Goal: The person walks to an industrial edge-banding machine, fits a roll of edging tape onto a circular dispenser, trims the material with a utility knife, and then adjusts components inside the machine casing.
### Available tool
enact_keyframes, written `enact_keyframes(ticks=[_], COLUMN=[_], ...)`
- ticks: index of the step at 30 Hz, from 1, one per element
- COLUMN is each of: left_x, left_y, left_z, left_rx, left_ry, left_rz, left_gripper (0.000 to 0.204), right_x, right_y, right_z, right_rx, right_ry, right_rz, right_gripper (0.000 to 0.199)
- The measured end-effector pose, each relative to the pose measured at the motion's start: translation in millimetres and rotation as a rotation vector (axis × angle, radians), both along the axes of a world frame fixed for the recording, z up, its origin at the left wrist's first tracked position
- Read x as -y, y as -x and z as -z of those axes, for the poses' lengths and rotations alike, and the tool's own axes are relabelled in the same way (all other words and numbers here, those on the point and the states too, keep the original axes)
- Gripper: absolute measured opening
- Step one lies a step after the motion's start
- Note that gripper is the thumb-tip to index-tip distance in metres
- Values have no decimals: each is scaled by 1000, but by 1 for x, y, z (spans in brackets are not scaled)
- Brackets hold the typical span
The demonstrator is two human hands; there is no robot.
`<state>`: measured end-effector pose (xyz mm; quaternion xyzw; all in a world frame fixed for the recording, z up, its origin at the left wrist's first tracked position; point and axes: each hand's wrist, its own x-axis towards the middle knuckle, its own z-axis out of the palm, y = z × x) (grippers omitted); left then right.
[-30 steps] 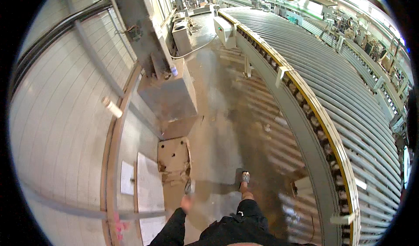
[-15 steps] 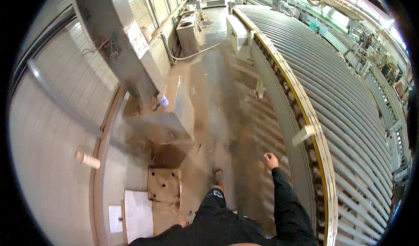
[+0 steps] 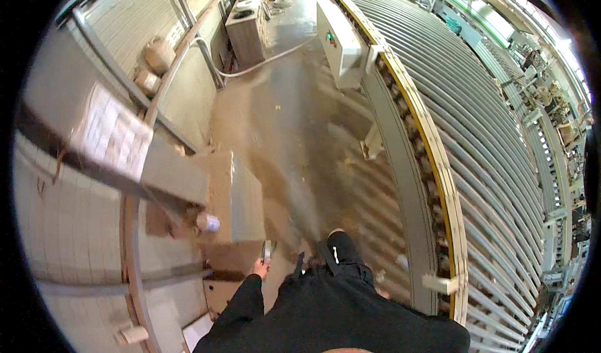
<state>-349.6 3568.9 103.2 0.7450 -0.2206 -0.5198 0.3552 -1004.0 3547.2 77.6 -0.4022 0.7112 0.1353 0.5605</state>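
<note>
My left hand (image 3: 261, 268) is closed round a narrow, flat, grey and whitish object (image 3: 267, 251) that points forward; blur hides its exact kind. The hand is beside the grey-brown box-shaped base (image 3: 247, 209) of a steel column. On that base stands a small white and purple container (image 3: 208, 222). A small patch of my right hand (image 3: 381, 295) shows at the right edge of my dark clothing, low in the head view. Its fingers are hidden, and I cannot see anything in it.
A long roller conveyor (image 3: 463, 134) with a yellow-edged rail runs along my right. A white control box (image 3: 341, 43) and a support foot (image 3: 372, 141) jut into the dusty aisle. At the far left, a hose (image 3: 269, 65) crosses the floor beside a wooden cabinet (image 3: 246, 40).
I have moved forward along the aisle, and the column and control box are nearer. My left hand has swung forward with the flat object; my right arm has swung back.
</note>
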Motion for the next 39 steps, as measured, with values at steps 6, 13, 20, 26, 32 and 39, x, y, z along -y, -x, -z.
enact_keyframes(ticks=[6,13,20,26,32,39], left_x=[315,529,675,924,1219,1582], left_y=[-85,-161,-217,-303,-405,-558], left_z=[3,-32,-14,8,-7,-44], left_rx=[191,148,-79,69,180,179], left_ry=[290,-3,-159,-172,-244,55], left_rz=[244,-50,-424,-416,-215,-57], left_gripper=[29,32,35,42,31,30], right_x=[268,739,1321,1570,1493,1575], right_y=[-112,-259,-467,-596,-514,-585], right_z=[14,54,-126,-151,28,37], right_rx=[42,131,490,581,116,-14], right_ry=[19,452,1111,1101,350,-32], right_rz=[-122,-336,-145,5,-358,-81], right_gripper=[24,19,23,32,31,31])
